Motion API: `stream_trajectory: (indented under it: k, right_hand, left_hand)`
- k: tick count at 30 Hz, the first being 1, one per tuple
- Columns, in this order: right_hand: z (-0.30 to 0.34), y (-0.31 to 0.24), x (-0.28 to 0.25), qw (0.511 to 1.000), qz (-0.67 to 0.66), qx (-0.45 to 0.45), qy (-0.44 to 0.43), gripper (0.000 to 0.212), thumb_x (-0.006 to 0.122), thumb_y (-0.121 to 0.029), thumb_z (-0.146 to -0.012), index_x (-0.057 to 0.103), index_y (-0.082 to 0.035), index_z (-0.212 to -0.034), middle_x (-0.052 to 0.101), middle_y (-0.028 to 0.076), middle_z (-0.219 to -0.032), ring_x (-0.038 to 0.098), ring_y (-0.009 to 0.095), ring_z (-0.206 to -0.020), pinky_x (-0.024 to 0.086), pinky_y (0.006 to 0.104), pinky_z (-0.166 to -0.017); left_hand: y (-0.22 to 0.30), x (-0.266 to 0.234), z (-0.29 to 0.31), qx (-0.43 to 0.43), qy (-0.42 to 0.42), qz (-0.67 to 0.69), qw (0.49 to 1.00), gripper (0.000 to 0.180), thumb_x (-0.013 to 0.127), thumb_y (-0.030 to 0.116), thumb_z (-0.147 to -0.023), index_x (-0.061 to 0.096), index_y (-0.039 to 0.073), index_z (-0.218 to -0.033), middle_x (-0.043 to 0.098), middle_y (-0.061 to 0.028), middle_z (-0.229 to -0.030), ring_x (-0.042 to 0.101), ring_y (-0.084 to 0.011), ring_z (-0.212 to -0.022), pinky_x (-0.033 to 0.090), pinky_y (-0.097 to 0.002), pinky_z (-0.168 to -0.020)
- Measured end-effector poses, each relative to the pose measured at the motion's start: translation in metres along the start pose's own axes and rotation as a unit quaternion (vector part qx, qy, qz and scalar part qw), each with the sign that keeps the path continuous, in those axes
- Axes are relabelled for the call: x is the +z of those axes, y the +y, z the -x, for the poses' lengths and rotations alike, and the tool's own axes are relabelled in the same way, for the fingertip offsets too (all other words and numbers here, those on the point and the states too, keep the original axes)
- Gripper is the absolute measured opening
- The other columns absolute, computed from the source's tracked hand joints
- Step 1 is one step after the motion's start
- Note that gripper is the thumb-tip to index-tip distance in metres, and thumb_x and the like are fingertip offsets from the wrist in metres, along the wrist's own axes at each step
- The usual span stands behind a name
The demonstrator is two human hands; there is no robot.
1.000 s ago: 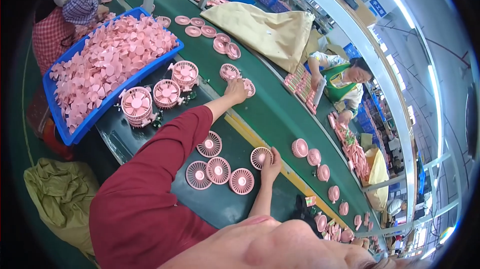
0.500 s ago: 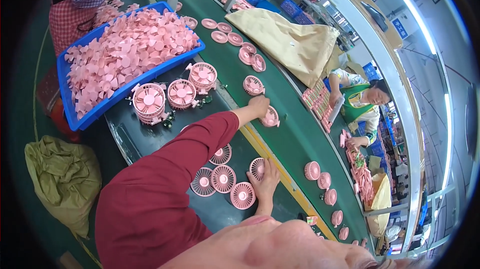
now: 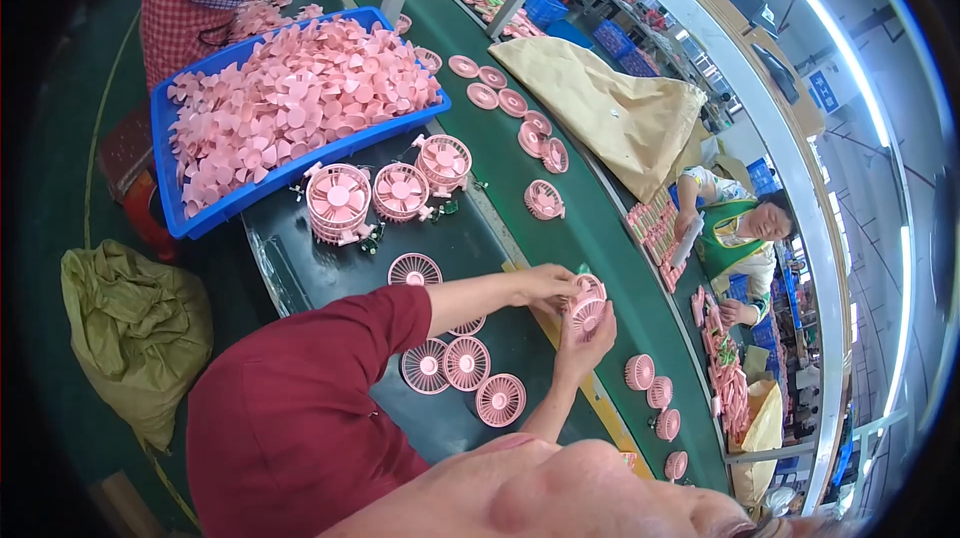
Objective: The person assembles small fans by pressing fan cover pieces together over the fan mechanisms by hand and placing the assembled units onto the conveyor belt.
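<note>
Above the edge between the dark table and the green belt, my two hands meet. My left hand (image 3: pixel 546 285) is closed on a pink fan housing (image 3: pixel 592 285) with a bit of green at its top. My right hand (image 3: pixel 587 348) grips a round pink slotted fan grille (image 3: pixel 587 315), held close against the housing. Whether the two parts are joined cannot be seen. Beside my left forearm, several loose grilles (image 3: pixel 466 363) lie on the table. Three fan housings with blades fitted (image 3: pixel 339 200) stand farther back, small green boards and wires beside them.
A blue crate (image 3: pixel 300 166) heaped with pink fan blades (image 3: pixel 300 88) stands at the far left of the table. The green conveyor belt (image 3: pixel 600 238) carries several pink housings (image 3: pixel 640 372) and round covers (image 3: pixel 482 96). Across it sits a co-worker in a green apron (image 3: pixel 725 238).
My left hand has lifted the housing off the belt and drawn it nearer. My right hand has picked up a grille from the table and brought it to the housing. The view has shifted slightly.
</note>
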State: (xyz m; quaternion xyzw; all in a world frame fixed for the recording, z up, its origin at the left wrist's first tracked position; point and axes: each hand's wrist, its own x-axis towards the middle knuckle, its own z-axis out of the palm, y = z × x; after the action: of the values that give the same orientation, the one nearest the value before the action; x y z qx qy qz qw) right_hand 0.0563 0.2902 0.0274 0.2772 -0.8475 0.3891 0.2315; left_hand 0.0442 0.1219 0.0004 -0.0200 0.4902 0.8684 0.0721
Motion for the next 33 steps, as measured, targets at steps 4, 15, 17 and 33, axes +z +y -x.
stream_trajectory:
  k: [4,15,17,33]
  right_hand:
    - [0.006,-0.012,0.012,0.999,-0.020,-0.032,-0.010,0.068,0.074,-0.024,-0.085,0.044,-0.002,-0.142,0.049,0.020,-0.132,0.046,0.035,-0.124,0.036,0.0429,-0.105]
    - [0.008,-0.023,0.006,0.993,0.005,-0.114,-0.030,0.070,0.076,-0.018,-0.079,0.046,-0.005,-0.141,0.047,0.020,-0.139,0.046,0.037,-0.124,0.037,0.0452,-0.103]
    - [0.007,-0.015,0.009,0.995,-0.045,-0.083,-0.019,0.064,0.073,-0.016,-0.084,0.046,-0.002,-0.140,0.048,0.019,-0.140,0.046,0.036,-0.127,0.037,0.0428,-0.105]
    - [0.017,-0.013,0.046,0.929,-0.354,0.106,-0.039,0.054,0.038,-0.038,-0.102,0.037,-0.001,-0.140,0.045,0.017,-0.134,0.049,0.026,-0.120,0.038,0.0365,-0.103]
  left_hand:
    - [0.000,0.011,0.034,0.043,0.079,0.054,0.994,0.048,0.046,0.056,-0.098,0.053,0.014,-0.121,0.057,0.0016,-0.107,0.059,-0.0102,-0.087,0.052,-0.0311,-0.079]
    - [-0.015,0.010,0.026,0.001,-0.092,0.240,0.966,0.036,0.046,0.037,-0.096,0.060,0.015,-0.120,0.065,-0.0027,-0.113,0.063,-0.0178,-0.100,0.051,-0.0389,-0.088]
    - [-0.015,0.004,0.025,-0.021,-0.108,0.213,0.971,0.036,0.046,0.038,-0.095,0.060,0.015,-0.120,0.065,-0.0029,-0.114,0.064,-0.0174,-0.100,0.052,-0.0384,-0.086]
    - [-0.038,0.047,0.041,0.367,0.166,-0.111,0.908,0.025,0.044,0.020,-0.103,0.044,0.003,-0.122,0.054,-0.0069,-0.106,0.055,-0.0122,-0.096,0.045,-0.0279,-0.085]
